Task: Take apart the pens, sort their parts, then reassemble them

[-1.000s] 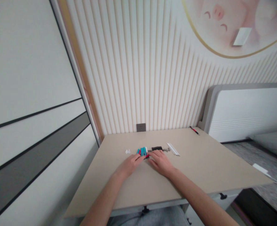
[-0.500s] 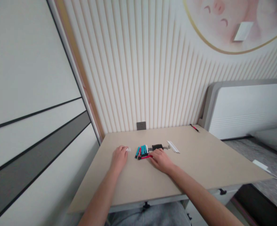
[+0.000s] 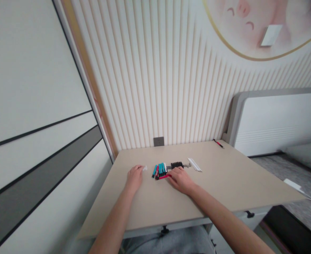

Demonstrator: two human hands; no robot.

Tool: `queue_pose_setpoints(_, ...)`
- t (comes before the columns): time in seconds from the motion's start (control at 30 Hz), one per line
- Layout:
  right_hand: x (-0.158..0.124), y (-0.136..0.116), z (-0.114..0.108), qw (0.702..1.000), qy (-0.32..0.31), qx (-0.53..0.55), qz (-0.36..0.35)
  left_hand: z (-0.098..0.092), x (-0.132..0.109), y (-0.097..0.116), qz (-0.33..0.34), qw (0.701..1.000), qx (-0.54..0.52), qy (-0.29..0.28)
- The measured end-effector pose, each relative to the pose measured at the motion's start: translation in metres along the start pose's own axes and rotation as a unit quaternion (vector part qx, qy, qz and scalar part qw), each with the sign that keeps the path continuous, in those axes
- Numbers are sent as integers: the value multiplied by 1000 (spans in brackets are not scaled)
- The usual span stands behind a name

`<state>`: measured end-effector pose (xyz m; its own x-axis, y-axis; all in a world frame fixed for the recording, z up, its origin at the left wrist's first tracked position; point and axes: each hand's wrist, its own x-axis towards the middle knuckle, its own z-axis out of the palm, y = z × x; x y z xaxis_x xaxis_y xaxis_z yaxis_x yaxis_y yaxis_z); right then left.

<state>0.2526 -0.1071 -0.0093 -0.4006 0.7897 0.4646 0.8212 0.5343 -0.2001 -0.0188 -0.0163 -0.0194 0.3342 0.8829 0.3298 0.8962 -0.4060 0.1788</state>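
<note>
Red tube (image 3: 163, 177), with a black end at its left, lies slantwise low at the worktop (image 3: 155, 208), nearest to us of the small parts. Our right hand (image 3: 180, 179) grasps its right end between thumb and fingers, the palm turned down. Well apart on the other side, our left hand (image 3: 134, 177) rests on the worktop, its fingertips at some small white pieces (image 3: 145, 168); we cannot tell whether it grips any of them. Just beyond the red tube we see blue tubes (image 3: 160, 169) with black ends, most of them side by side, one tilted apart at the left, with another red one between. A white tube (image 3: 165, 167) closes the row at the right. Past our right hand's fingers sit a row of black sleeves (image 3: 177, 164), then a scatter of small springs (image 3: 187, 165) and, to their right, thin white rods (image 3: 194, 164). Farther off, near the worktop's back right corner, we find a red-and-black pen (image 3: 218, 143); a dark socket (image 3: 158, 141) is set in the ribbed wall (image 3: 145, 88) behind.
</note>
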Motion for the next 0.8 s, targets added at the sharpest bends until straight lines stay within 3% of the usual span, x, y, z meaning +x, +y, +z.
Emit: queue_pose_setpoints(0.8, 0, 0, -4, 1000, -5, -10, -8, -5, -1, -2, -46, 998, 27, 13)
